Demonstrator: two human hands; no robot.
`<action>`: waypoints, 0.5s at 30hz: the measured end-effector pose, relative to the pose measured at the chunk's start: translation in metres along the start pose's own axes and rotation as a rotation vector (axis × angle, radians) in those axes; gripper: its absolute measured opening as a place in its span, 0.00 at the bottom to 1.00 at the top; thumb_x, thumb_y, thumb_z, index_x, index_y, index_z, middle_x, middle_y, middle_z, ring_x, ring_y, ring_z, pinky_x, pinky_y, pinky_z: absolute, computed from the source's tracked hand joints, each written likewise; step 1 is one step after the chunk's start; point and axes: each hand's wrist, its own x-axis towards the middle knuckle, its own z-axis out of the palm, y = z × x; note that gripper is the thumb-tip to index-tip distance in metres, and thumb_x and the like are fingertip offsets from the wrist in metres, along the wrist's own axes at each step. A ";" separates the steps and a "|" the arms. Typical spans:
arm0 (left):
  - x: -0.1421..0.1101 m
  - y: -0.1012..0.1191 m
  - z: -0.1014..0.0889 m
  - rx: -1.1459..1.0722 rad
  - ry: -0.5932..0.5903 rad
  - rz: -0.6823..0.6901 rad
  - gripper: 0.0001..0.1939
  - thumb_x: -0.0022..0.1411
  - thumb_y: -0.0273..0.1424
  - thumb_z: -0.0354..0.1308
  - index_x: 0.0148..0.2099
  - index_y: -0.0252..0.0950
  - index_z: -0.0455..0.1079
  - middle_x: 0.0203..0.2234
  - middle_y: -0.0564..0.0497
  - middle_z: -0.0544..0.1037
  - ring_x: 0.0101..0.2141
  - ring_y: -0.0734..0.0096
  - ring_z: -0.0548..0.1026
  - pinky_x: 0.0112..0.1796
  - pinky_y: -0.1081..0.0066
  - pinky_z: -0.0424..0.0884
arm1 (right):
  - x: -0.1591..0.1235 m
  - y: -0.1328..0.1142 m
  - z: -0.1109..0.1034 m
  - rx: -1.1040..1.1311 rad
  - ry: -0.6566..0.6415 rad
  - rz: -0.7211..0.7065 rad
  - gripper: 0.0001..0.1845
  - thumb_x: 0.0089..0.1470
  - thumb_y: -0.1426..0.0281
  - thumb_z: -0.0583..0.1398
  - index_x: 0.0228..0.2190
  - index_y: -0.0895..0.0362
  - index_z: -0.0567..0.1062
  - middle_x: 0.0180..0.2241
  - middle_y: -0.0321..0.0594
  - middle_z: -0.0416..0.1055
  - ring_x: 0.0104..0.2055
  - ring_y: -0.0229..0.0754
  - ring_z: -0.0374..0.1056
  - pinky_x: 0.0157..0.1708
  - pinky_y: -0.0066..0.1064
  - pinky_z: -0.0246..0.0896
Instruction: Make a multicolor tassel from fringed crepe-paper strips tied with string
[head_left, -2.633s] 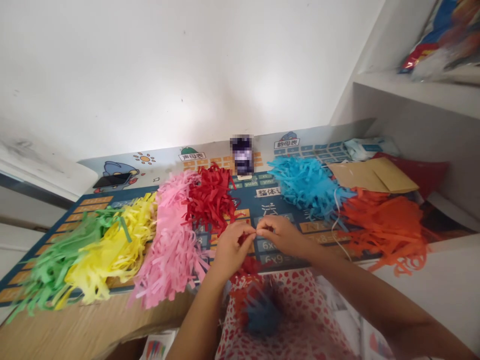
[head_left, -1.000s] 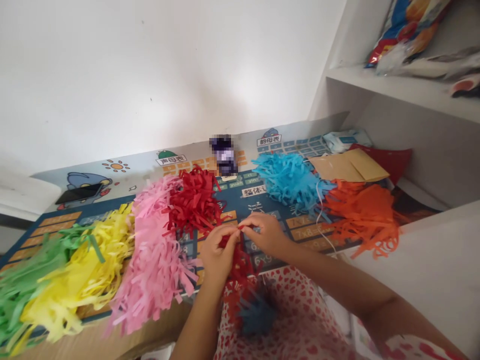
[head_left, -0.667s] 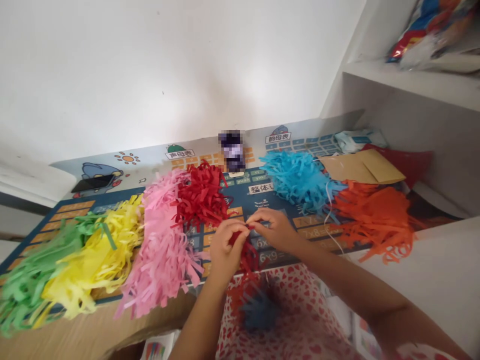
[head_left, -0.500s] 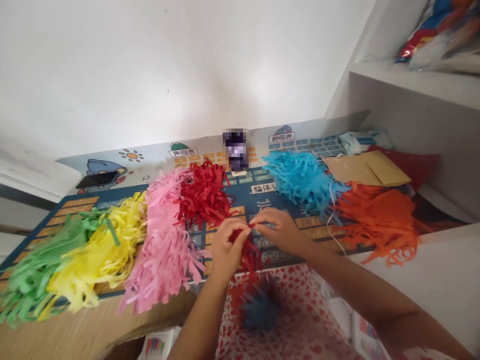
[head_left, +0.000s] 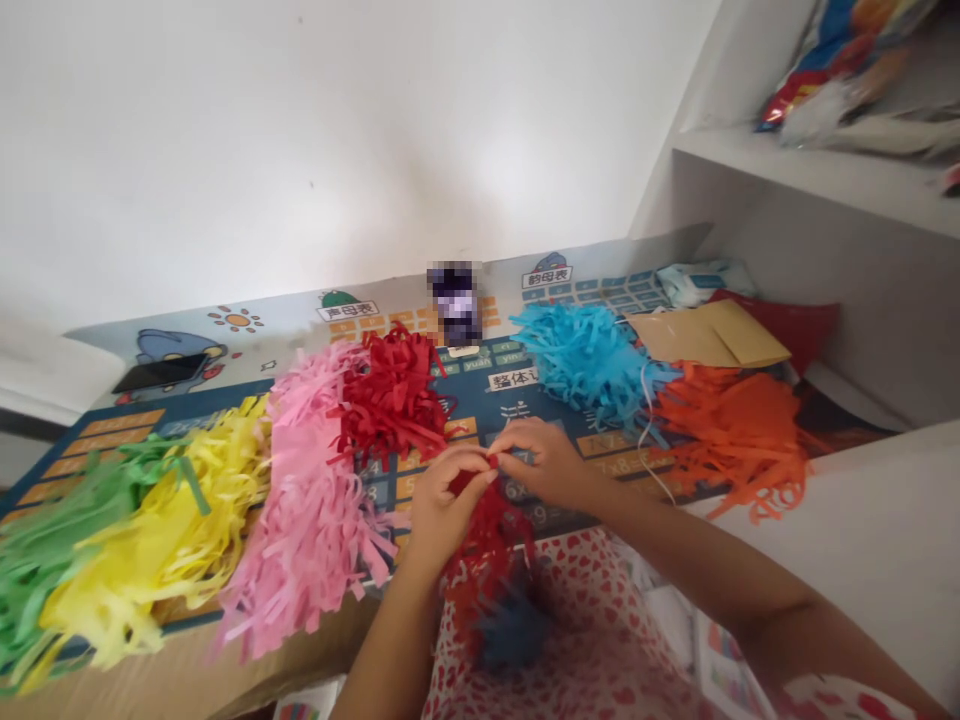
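Both hands meet over the near edge of the table and pinch the top of a red paper tassel point(head_left: 495, 530). My left hand point(head_left: 447, 500) is closed on it from the left, thumb and forefinger together. From the right, my right hand point(head_left: 541, 462) pinches the same top with its fingertips. The red fringe dangles below the hands, with a blurred orange and a blue tassel point(head_left: 514, 625) under it, in front of the heart-patterned cloth point(head_left: 592, 590). Just beyond the hands lies a pile of red fringed paper point(head_left: 396, 395).
Pink point(head_left: 311, 510), yellow point(head_left: 176, 520) and green fringed paper point(head_left: 75, 540) lie at left. At right are blue point(head_left: 589, 360) and orange fringed paper point(head_left: 739, 430), a white cord point(head_left: 645, 430) and a tan envelope point(head_left: 709, 335). A phone point(head_left: 456, 303) stands at the back, by the wall.
The view has shifted slightly, so the table's things appear further left. Both hands keep their pinch on the red tassel, and more of its fringe shows below them.
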 end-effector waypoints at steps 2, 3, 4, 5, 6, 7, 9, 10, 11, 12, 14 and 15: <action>0.002 -0.002 0.000 0.048 -0.016 0.022 0.07 0.60 0.34 0.59 0.31 0.38 0.74 0.32 0.49 0.80 0.36 0.66 0.78 0.41 0.67 0.73 | 0.001 0.001 0.000 -0.039 -0.005 -0.014 0.07 0.53 0.75 0.59 0.28 0.54 0.77 0.30 0.34 0.77 0.35 0.38 0.71 0.40 0.31 0.58; 0.003 -0.004 0.000 0.067 -0.019 0.036 0.07 0.61 0.34 0.59 0.32 0.38 0.75 0.31 0.49 0.80 0.36 0.66 0.78 0.41 0.67 0.73 | 0.003 0.003 -0.003 -0.070 -0.028 -0.043 0.07 0.53 0.75 0.59 0.29 0.54 0.77 0.30 0.34 0.77 0.35 0.38 0.71 0.41 0.31 0.58; 0.004 -0.006 0.001 0.076 -0.024 0.050 0.07 0.61 0.34 0.59 0.34 0.39 0.76 0.32 0.49 0.80 0.36 0.66 0.78 0.41 0.67 0.73 | 0.008 0.006 -0.010 -0.106 -0.057 -0.079 0.06 0.54 0.74 0.60 0.29 0.53 0.78 0.31 0.35 0.77 0.35 0.38 0.71 0.41 0.31 0.59; 0.005 -0.008 0.001 0.075 -0.034 0.062 0.07 0.62 0.34 0.58 0.35 0.39 0.76 0.33 0.48 0.80 0.36 0.67 0.78 0.41 0.67 0.73 | 0.015 0.011 -0.021 -0.149 -0.076 -0.103 0.05 0.54 0.72 0.60 0.30 0.53 0.78 0.32 0.35 0.78 0.36 0.39 0.72 0.42 0.31 0.59; 0.006 -0.009 0.000 0.068 -0.047 0.069 0.08 0.62 0.34 0.58 0.37 0.39 0.77 0.34 0.48 0.80 0.37 0.67 0.78 0.41 0.68 0.73 | 0.024 0.018 -0.038 -0.200 -0.086 -0.103 0.05 0.55 0.70 0.60 0.32 0.53 0.78 0.33 0.36 0.78 0.38 0.39 0.72 0.43 0.31 0.59; 0.006 -0.011 0.000 0.057 -0.057 0.070 0.08 0.63 0.34 0.57 0.38 0.40 0.78 0.35 0.48 0.80 0.38 0.67 0.78 0.41 0.68 0.73 | 0.036 0.029 -0.060 -0.262 -0.065 -0.078 0.07 0.56 0.66 0.61 0.34 0.53 0.79 0.36 0.37 0.78 0.40 0.40 0.71 0.44 0.31 0.59; 0.005 -0.011 -0.002 0.038 -0.060 0.059 0.09 0.63 0.34 0.57 0.38 0.40 0.78 0.35 0.48 0.79 0.38 0.68 0.78 0.40 0.70 0.73 | 0.061 0.057 -0.114 -0.451 0.069 0.169 0.12 0.59 0.64 0.58 0.36 0.55 0.79 0.39 0.40 0.78 0.41 0.41 0.70 0.43 0.30 0.59; 0.005 -0.010 -0.003 0.032 -0.053 0.048 0.08 0.62 0.35 0.58 0.37 0.40 0.78 0.35 0.48 0.79 0.38 0.68 0.78 0.40 0.70 0.73 | 0.073 0.074 -0.143 -0.592 0.149 0.336 0.15 0.61 0.63 0.55 0.38 0.57 0.79 0.40 0.43 0.77 0.42 0.43 0.70 0.43 0.30 0.58; 0.004 -0.009 -0.005 0.024 -0.041 0.036 0.08 0.61 0.35 0.59 0.37 0.40 0.78 0.35 0.49 0.79 0.37 0.67 0.78 0.40 0.70 0.73 | 0.084 0.091 -0.171 -0.734 0.176 0.523 0.17 0.61 0.64 0.54 0.40 0.59 0.79 0.43 0.46 0.76 0.43 0.44 0.69 0.43 0.31 0.58; 0.003 -0.007 -0.006 0.011 -0.030 0.021 0.07 0.60 0.36 0.60 0.36 0.39 0.78 0.35 0.49 0.79 0.37 0.68 0.77 0.40 0.70 0.73 | 0.093 0.109 -0.195 -0.837 0.129 0.685 0.16 0.60 0.66 0.55 0.41 0.60 0.79 0.44 0.49 0.76 0.45 0.45 0.69 0.43 0.30 0.57; 0.001 -0.003 -0.008 -0.033 -0.031 -0.015 0.08 0.59 0.36 0.61 0.33 0.38 0.76 0.32 0.50 0.78 0.34 0.69 0.77 0.37 0.72 0.72 | 0.101 0.139 -0.229 -0.860 0.062 0.778 0.11 0.51 0.74 0.61 0.37 0.62 0.81 0.41 0.52 0.77 0.42 0.45 0.69 0.40 0.29 0.56; 0.000 -0.001 -0.009 -0.064 -0.047 -0.035 0.09 0.60 0.37 0.60 0.31 0.37 0.75 0.30 0.50 0.77 0.32 0.69 0.76 0.35 0.73 0.72 | 0.102 0.151 -0.238 -0.859 0.034 0.793 0.11 0.48 0.76 0.63 0.36 0.61 0.81 0.39 0.50 0.77 0.41 0.44 0.69 0.39 0.28 0.56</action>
